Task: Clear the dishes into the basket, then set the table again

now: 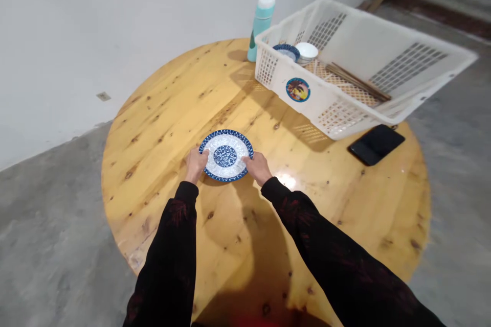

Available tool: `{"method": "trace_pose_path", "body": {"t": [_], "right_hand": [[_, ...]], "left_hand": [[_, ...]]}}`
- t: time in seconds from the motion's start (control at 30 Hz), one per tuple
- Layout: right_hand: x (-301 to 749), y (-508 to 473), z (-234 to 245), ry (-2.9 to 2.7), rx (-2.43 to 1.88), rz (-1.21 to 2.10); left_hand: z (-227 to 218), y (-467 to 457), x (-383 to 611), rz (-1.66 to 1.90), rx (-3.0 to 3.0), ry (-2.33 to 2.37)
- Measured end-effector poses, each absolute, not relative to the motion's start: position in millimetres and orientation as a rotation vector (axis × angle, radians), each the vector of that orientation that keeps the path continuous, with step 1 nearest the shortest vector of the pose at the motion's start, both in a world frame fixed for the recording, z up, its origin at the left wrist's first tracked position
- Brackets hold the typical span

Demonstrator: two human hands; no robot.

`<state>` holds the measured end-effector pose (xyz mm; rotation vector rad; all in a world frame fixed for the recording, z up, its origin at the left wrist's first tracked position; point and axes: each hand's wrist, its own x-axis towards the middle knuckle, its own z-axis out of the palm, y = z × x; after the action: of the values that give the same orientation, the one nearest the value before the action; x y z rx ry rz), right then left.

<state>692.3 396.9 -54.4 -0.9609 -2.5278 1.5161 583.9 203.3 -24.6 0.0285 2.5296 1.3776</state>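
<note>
Round yellow-wood table (164, 122) by a pale wall (115, 20). Round blue-and-white patterned plate (225, 156) nearer left edge than right, 2 grips on it: left hand (196, 165) pinching its left rim, right hand (259, 167) its right rim. Rectangular white plastic basket (317, 99) at far-right edge, flat black phone (376, 145) just beside it.

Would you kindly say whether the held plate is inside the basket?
Outside: the left hand and right hand hold the blue-patterned plate over the wooden table, apart from the plastic basket.
</note>
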Motion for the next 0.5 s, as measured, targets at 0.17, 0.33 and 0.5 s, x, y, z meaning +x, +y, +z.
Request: {"method": "trace_pose_path", "body": {"t": [0.17, 0.33, 0.5], "right_hand": [[701.3, 401.5, -49.3, -2.556, -0.914, 1.567], [729.4, 408.6, -44.3, -2.456, -0.836, 1.553], [741.2, 406.5, -33.0, -2.406, -0.850, 1.486]], "left_hand": [[-16.4, 205.2, 587.3, 1.187, 0.105, 2.648], [-5.4, 195.2, 607.4, 1.033, 0.123, 2.823], [4.2, 186.7, 625.3, 0.936, 0.116, 2.932]]}}
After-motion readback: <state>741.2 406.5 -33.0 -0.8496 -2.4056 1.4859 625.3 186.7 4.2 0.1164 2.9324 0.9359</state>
